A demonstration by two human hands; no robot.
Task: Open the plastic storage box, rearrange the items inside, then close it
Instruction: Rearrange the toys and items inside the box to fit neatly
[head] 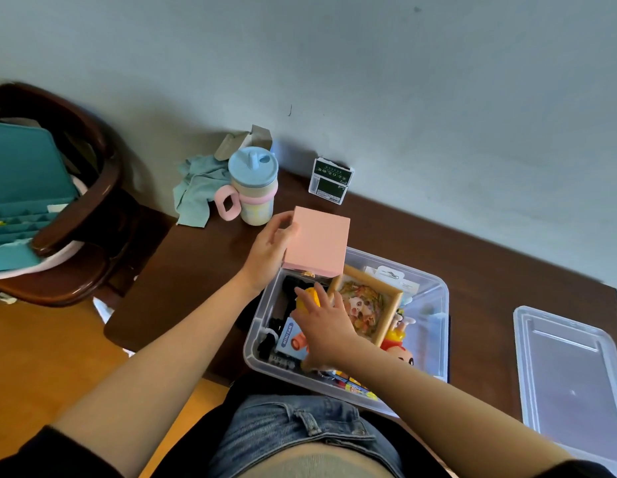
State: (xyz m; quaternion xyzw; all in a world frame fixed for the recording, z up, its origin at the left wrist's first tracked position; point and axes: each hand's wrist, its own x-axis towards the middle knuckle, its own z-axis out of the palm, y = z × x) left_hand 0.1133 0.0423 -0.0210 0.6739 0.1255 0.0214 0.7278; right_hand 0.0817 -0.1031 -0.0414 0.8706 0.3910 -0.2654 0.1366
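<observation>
I am seeing one clear plastic storage box (pixel 434 301) sitting open at the near edge of the dark bench (pixel 438 232), and its one clear lid (pixel 572 377) is lying flat on the bench by the right edge, apart from the box. My left hand (pixel 265 250) is gripping one pink box (pixel 317 239) by its left side, fingers curled over the top edge, and is holding it tilted above the far left corner of the storage box. My right hand (pixel 324 326) is reaching down into the storage box with fingers bent over one yellow object (pixel 308 298); I cannot tell whether it is truly gripping it or only touching it. Inside the storage box I am counting one wooden picture frame (pixel 369 308) leaning near the middle, one cartoon figure (pixel 398 343) just right of the frame, one blue card box (pixel 291 339) beside my right hand, and some black items (pixel 289 288) along the left wall that I cannot count. Toward the far edge of the bench, one pastel cup (pixel 255 191) with a blue lid is standing upright, one teal cloth (pixel 196 191) is lying crumpled to its left, and one green and white carton (pixel 331 181) is standing to its right.
</observation>
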